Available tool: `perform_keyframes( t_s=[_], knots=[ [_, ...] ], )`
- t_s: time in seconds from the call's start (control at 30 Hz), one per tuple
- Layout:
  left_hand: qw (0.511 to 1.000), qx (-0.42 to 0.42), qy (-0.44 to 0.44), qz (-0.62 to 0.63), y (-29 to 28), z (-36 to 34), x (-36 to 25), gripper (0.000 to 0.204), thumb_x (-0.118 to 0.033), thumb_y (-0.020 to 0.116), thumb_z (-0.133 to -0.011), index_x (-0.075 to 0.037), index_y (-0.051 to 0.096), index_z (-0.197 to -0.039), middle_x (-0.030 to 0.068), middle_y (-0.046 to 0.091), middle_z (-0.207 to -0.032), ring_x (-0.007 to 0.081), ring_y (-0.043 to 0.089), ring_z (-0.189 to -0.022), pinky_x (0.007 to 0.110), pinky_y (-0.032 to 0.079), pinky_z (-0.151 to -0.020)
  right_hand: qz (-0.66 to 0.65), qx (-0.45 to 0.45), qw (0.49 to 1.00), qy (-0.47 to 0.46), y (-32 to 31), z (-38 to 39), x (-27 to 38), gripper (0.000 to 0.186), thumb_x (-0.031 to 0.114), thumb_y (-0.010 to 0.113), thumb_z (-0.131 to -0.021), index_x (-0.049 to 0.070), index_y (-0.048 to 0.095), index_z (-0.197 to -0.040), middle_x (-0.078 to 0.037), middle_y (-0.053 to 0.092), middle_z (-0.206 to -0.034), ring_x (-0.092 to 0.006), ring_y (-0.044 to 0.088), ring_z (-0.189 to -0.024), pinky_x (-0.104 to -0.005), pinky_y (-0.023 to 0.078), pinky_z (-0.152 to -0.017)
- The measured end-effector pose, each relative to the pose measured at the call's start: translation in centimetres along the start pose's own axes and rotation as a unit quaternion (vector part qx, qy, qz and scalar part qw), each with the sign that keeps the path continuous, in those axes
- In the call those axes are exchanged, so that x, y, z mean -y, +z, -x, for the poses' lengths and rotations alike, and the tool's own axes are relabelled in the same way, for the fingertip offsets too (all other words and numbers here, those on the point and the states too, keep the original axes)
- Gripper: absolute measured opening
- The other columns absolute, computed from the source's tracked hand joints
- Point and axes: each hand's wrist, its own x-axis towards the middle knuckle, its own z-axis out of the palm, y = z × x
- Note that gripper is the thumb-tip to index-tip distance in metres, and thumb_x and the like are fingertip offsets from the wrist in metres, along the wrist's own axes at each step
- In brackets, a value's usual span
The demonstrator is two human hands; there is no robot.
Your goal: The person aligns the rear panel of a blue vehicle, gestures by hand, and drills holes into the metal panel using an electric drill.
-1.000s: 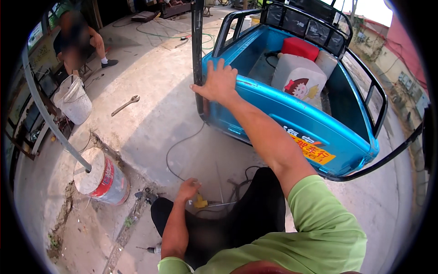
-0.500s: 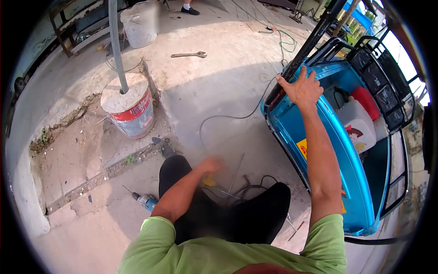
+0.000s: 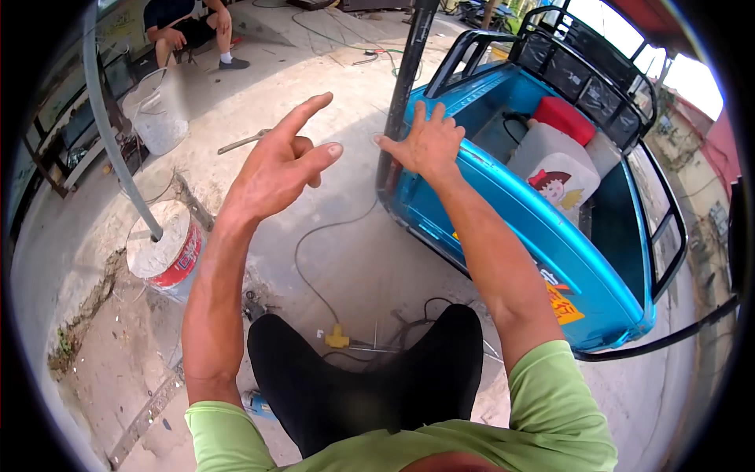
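My left hand point(image 3: 275, 173) is raised over the concrete floor, index finger and thumb stretched apart, the other fingers curled, with nothing in it. Behind it lies an adjustable wrench point(image 3: 238, 143), its head partly hidden by the hand. Fingers spread, my right hand point(image 3: 429, 148) rests on the corner rim of a blue cargo bed point(image 3: 523, 200), its thumb close to a black upright post point(image 3: 403, 86). Inside the bed are a whitish plastic jug point(image 3: 554, 165) with a cartoon picture and a red container point(image 3: 565, 118).
On the left, a bucket point(image 3: 174, 256) holds a grey pole point(image 3: 118, 134). A whitish bucket point(image 3: 161, 122) stands farther back, near a seated person point(image 3: 224, 35). Between my knees lie a yellow power socket point(image 3: 337, 338) and cables; a blue drill point(image 3: 258, 405) is partly hidden beside my left leg.
My left hand has risen from near the floor between my knees and now points forward. My right hand stays on the bed's corner. The view has tilted up and turned right, showing more of the seated person.
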Motion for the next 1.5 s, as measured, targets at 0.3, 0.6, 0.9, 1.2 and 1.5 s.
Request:
perform_keyframes(
  t_s=[0.3,0.6,0.9,1.2,1.5],
  knots=[
    [0.991,-0.024,0.128,-0.030,0.7,-2.3,-9.9,0.076,-0.046,0.074,-0.094,-0.013,0.047,-0.157,-0.0024,0.052,-0.057,0.0073,0.050,-0.050,0.026,0.034,-0.048,-0.007,0.000,1.000,0.021,-0.7,-0.4,-1.8,0.110,0.081,0.066,-0.077,0.009,0.043,-0.156,-0.023,0.048,-0.144,-0.0397,0.059,-0.118,-0.0498,0.044,-0.093],
    [0.985,0.017,0.170,0.037,2.3,-2.0,-9.9,0.083,-0.043,0.076,-0.093,-0.004,0.042,-0.158,0.0001,0.060,-0.059,0.0096,0.059,-0.056,0.025,0.044,-0.055,-0.048,0.012,0.999,0.008,-0.4,-0.8,-1.4,0.104,0.074,0.069,-0.077,0.007,0.044,-0.153,-0.024,0.049,-0.140,-0.0390,0.058,-0.114,-0.0494,0.042,-0.094],
    [0.987,0.027,0.160,-0.014,1.4,-2.3,-10.0,0.085,-0.041,0.075,-0.093,-0.001,0.038,-0.158,0.0039,0.066,-0.064,0.0109,0.062,-0.060,0.027,0.047,-0.059,-0.029,0.023,0.999,0.008,-2.0,0.2,-0.5,0.105,0.074,0.069,-0.077,0.009,0.044,-0.156,-0.024,0.047,-0.145,-0.0389,0.060,-0.115,-0.0485,0.043,-0.093],
    [0.986,0.038,0.160,0.014,0.6,-3.1,-12.7,0.085,-0.041,0.075,-0.093,0.000,0.039,-0.158,0.0035,0.062,-0.062,0.0101,0.061,-0.060,0.029,0.043,-0.055,-0.008,-0.013,1.000,0.015,-1.7,0.0,-0.5,0.104,0.076,0.069,-0.077,0.009,0.046,-0.153,-0.023,0.047,-0.145,-0.0373,0.061,-0.109,-0.0474,0.044,-0.090],
    [0.985,0.033,0.165,0.040,1.3,-4.0,-12.9,0.087,-0.035,0.077,-0.091,0.003,0.037,-0.158,0.0076,0.068,-0.068,0.0132,0.067,-0.065,0.029,0.051,-0.060,-0.005,-0.019,1.000,0.015,-0.8,-0.1,-1.0,0.107,0.077,0.068,-0.078,0.010,0.043,-0.156,-0.023,0.045,-0.151,-0.0379,0.059,-0.117,-0.0493,0.043,-0.096]
  ],
)
